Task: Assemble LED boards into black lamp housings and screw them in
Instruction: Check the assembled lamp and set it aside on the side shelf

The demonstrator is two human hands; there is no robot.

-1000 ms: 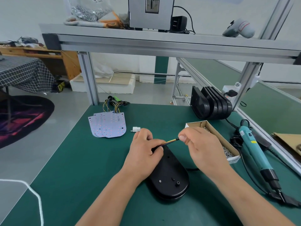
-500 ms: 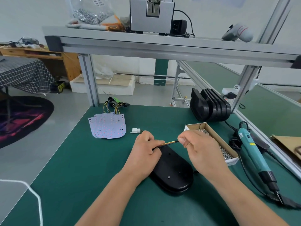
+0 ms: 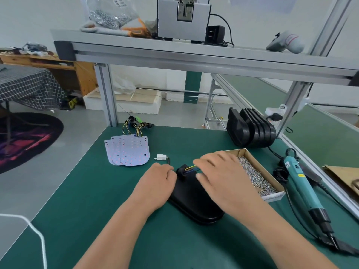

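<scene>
A black lamp housing (image 3: pixel 194 202) lies face down on the green bench, between my hands. Yellow and blue wires (image 3: pixel 190 167) come out of a black grommet at its far end. My left hand (image 3: pixel 157 181) holds the housing's far left edge with curled fingers, next to the grommet. My right hand (image 3: pixel 223 175) is blurred and lies over the housing's right side, its straight fingers reaching across the wires. A white connector (image 3: pixel 160 157) on a black lead lies just beyond my left hand. A fan of LED boards (image 3: pixel 128 150) with wire bundles lies at the far left.
A cardboard box of screws (image 3: pixel 258 179) sits right beside my right hand. A teal electric screwdriver (image 3: pixel 303 193) lies with its cable along the right edge. Several black housings (image 3: pixel 252 131) stand stacked at the back right by an aluminium post (image 3: pixel 106 98).
My right hand has stopped pinching the wire and now lies flatter, fingers stretched over the wires. The housing has turned slightly, and the grommet now shows beside my left hand.
</scene>
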